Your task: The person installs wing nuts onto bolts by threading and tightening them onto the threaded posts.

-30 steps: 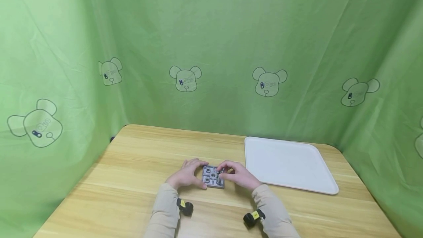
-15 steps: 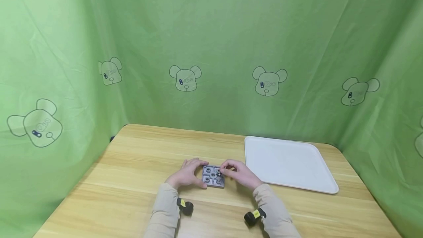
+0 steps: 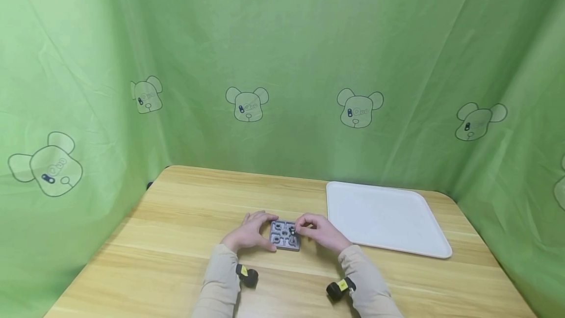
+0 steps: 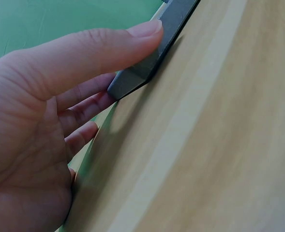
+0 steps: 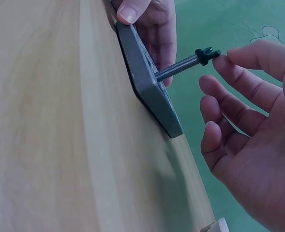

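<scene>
A grey square plate [image 3: 277, 246] with raised ribs and holes lies on the table between the hands. My left hand [image 3: 247, 235] grips it at its left side, thumb on the near edge and fingers along the far edge. From the plate's right half rises a threaded bolt [image 5: 178, 67]. Near the bolt's top sits a dark wing nut [image 5: 204, 56]. The thumb and index finger of my right hand [image 5: 261, 111] pinch the tip of one wing, while the other fingers curl loosely beneath. In the head view, the right hand [image 3: 324, 233] is right of the plate.
A white tray [image 3: 384, 220] lies at the table's back right, just beyond the right hand. Wood-grain tabletop [image 3: 185, 239] surrounds the plate. A green curtain [image 3: 300, 53] with bear-head outlines hangs behind and at both sides.
My right fingertips have shifted from over the bolt to the right side of the wing nut, leaving the nut more visible. The left hand and plate have stayed in place.
</scene>
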Tool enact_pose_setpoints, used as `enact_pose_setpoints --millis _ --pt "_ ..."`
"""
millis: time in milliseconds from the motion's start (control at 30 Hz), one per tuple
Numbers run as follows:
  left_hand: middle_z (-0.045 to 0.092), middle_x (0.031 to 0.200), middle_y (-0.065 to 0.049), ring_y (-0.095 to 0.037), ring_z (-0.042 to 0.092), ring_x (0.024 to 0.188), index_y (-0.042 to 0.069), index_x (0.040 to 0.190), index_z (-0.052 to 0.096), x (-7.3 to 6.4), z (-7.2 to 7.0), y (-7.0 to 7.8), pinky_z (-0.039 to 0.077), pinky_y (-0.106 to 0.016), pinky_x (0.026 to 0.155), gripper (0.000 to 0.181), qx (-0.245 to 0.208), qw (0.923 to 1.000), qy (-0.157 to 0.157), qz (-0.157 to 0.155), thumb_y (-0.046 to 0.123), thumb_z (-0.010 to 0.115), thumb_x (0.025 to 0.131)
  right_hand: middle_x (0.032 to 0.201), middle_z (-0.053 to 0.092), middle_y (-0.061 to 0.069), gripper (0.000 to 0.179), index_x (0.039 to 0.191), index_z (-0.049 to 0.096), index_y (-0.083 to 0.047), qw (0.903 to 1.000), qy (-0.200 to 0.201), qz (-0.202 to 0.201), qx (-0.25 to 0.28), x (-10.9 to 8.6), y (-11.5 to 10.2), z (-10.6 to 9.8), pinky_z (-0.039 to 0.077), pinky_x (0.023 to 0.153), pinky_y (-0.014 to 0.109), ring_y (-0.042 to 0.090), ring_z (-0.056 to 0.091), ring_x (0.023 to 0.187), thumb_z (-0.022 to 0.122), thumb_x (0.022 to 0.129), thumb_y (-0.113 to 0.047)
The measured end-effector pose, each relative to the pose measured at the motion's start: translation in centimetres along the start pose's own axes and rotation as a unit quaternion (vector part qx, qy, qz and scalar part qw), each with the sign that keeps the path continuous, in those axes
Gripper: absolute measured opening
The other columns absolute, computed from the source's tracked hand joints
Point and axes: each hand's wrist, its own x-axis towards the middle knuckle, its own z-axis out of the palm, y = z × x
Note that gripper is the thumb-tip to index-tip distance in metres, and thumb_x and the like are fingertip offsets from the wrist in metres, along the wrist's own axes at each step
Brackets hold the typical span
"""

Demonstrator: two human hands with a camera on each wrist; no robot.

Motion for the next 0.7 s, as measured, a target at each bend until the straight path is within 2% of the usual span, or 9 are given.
enact_pose_setpoints --millis 167,300,533,700 --pt "0.044 0.151 -0.011 -0.037 0.026 0.147 0.014 0.140 0.050 -0.04 0.02 0.01 0.000 -0.061 0.122 0.086 0.003 1.0000 0.001 0.003 0.031 0.086 0.063 0.109 0.065 0.023 0.011 0.093 0.065 0.001 0.9999 0.001 -0.001 -0.016 0.05 -0.20 0.08 0.049 0.079 0.024 0.011 0.055 0.093 0.064 0.089 -0.009" --pt "0.044 0.151 -0.010 -0.035 0.026 0.147 0.015 0.140 0.050 -0.02 -0.01 0.00 0.000 -0.060 0.122 0.087 0.002 1.0000 0.000 0.001 0.032 0.086 0.063 0.103 0.065 0.020 0.014 0.094 0.062 0.000 0.9999 0.004 0.006 -0.015 0.02 -0.45 0.15 0.051 0.074 0.023 0.013 0.055 0.090 0.068 0.086 -0.010" --pt "0.044 0.151 -0.011 -0.036 0.026 0.147 0.016 0.140 0.049 0.00 0.03 -0.06 0.000 -0.061 0.122 0.087 0.008 1.0000 0.000 0.002 0.033 0.086 0.063 0.097 0.063 0.015 0.035 0.114 0.061 0.000 1.0000 0.002 0.005 -0.001 0.12 -0.45 0.39 0.051 0.066 0.024 0.015 0.056 0.084 0.071 0.084 -0.014" --pt "0.044 0.151 -0.009 -0.034 0.025 0.148 0.017 0.140 0.049 -0.02 -0.05 0.00 -0.001 -0.060 0.122 0.088 0.005 1.0000 -0.002 -0.001 0.034 0.087 0.063 0.095 0.064 0.009 0.036 0.118 0.064 -0.006 0.9998 -0.010 0.010 -0.015 0.09 -0.36 0.48 0.053 0.063 0.027 0.016 0.056 0.083 0.071 0.085 -0.018"
